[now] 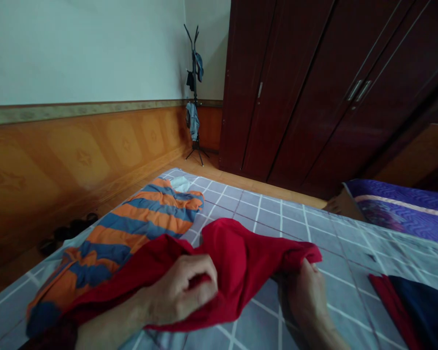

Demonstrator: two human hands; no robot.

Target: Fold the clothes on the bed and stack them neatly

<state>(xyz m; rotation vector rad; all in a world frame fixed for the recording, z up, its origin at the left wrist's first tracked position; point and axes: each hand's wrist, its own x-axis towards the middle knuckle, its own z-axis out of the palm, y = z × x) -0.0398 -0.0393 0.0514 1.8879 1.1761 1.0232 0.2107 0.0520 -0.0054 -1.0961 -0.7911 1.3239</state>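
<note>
A rumpled red garment (233, 262) is spread between my two hands above a grey bed sheet with white grid lines (295, 218). My left hand (182, 289) is curled closed over its left part, with red fabric showing between thumb and fingers. At the garment's right end, my right hand (308, 287) grips the bunched cloth with its fingers wrapped round it. An orange and blue striped cloth (146, 218) lies crumpled to the left, partly under the red fabric. Folded red and dark blue clothes (419, 301) rest at the lower right.
Beyond the bed stand a dark red wardrobe (295, 87) and a black coat rack (194, 87) with items hanging on it. A purple quilted surface (405, 206) is at the right. Dark shoes (69, 231) lie on the floor at the left, beside the wall.
</note>
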